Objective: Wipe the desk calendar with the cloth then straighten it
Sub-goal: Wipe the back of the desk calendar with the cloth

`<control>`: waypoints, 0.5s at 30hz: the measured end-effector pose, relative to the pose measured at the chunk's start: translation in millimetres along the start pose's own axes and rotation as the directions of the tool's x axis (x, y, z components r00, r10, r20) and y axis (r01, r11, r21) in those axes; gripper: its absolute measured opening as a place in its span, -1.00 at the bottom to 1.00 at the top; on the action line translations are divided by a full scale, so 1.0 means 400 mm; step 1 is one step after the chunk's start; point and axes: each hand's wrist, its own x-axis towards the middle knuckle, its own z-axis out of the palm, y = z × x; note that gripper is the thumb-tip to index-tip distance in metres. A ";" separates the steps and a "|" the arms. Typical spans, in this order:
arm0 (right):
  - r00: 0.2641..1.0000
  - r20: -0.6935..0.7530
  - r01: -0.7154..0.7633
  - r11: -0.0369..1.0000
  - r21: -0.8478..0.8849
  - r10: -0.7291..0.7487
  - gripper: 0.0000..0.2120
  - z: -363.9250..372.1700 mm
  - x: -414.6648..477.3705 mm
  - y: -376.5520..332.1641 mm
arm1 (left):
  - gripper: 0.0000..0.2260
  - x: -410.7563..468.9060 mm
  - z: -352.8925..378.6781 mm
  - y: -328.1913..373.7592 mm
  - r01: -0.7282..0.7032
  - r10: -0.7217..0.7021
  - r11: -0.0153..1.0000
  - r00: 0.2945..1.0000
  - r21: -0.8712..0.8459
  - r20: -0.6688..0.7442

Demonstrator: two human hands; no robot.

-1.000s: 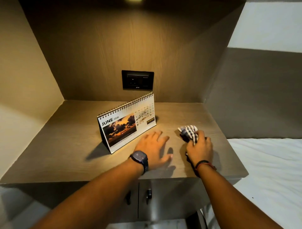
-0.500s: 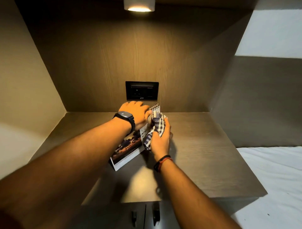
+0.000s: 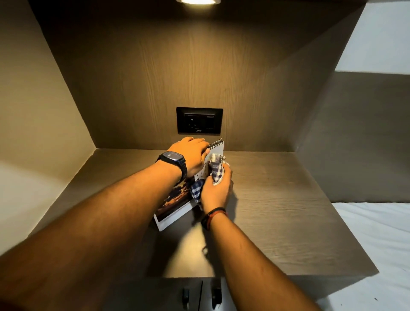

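Observation:
A white spiral-bound desk calendar point(image 3: 175, 206) with a sunset photo stands skewed on the wooden desk point(image 3: 277, 210), its right end farther back. My left hand point(image 3: 192, 154), with a dark watch on the wrist, grips the calendar's top edge along the spiral. My right hand point(image 3: 218, 188) holds a blue-and-white checked cloth point(image 3: 216, 169) pressed against the right part of the calendar's front face. My arms hide much of the page.
The desk sits in a wood-panelled niche with a black wall socket point(image 3: 199, 120) on the back wall and a lamp point(image 3: 198, 1) overhead. Two cabinet handles point(image 3: 200, 296) show below the front edge. A white bed point(image 3: 377, 239) lies to the right.
Both hands left the desk top and rose to the calendar: the left took its top edge, the right brought the cloth onto its face. Over the last half second the cloth shifted slightly.

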 end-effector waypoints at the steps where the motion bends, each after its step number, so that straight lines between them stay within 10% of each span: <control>1: 1.000 0.003 0.009 1.000 0.013 -0.009 -0.50 0.005 -0.003 -0.007 | -0.62 0.001 -0.001 0.000 -0.002 0.002 1.000 1.000 0.001 0.004; 15: 0.985 0.167 -0.026 0.993 -0.112 0.044 -0.42 -0.002 -0.093 -0.006 | -0.60 0.008 0.008 -0.009 -0.005 0.005 0.998 1.000 0.063 -0.010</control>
